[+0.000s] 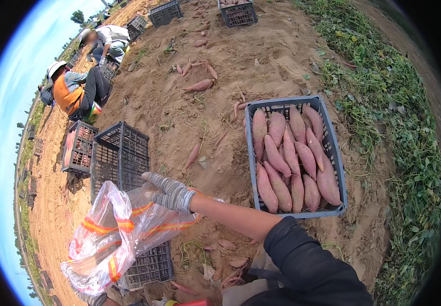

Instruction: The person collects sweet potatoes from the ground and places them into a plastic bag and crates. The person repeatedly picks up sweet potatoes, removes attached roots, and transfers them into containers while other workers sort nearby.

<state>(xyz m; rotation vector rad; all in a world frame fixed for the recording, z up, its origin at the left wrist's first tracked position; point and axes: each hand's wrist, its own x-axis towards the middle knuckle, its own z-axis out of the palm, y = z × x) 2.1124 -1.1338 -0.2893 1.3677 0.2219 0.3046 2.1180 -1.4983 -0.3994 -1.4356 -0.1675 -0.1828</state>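
My right hand (171, 192), in a grey striped knit glove, reaches left and grips the upper part of a clear plastic bag (128, 229) with red and yellow stripes. The bag hangs crumpled and spread. Low at the picture's edge is my left hand (90, 297), also gloved, against the bag's lower end; the bag hides its fingers. Behind the bag stand an empty black plastic crate (121, 157) and another black crate (149, 267), partly covered. To the right of my arm, a blue-grey crate (249, 160) holds several sweet potatoes (290, 153) in rows.
Loose sweet potatoes (199, 85) lie on the sandy soil (220, 49). Green vines (404, 126) run along the right. A filled crate (79, 147) stands left, near a seated person in an orange vest (67, 93). Another person (111, 40) bends over a crate (109, 68).
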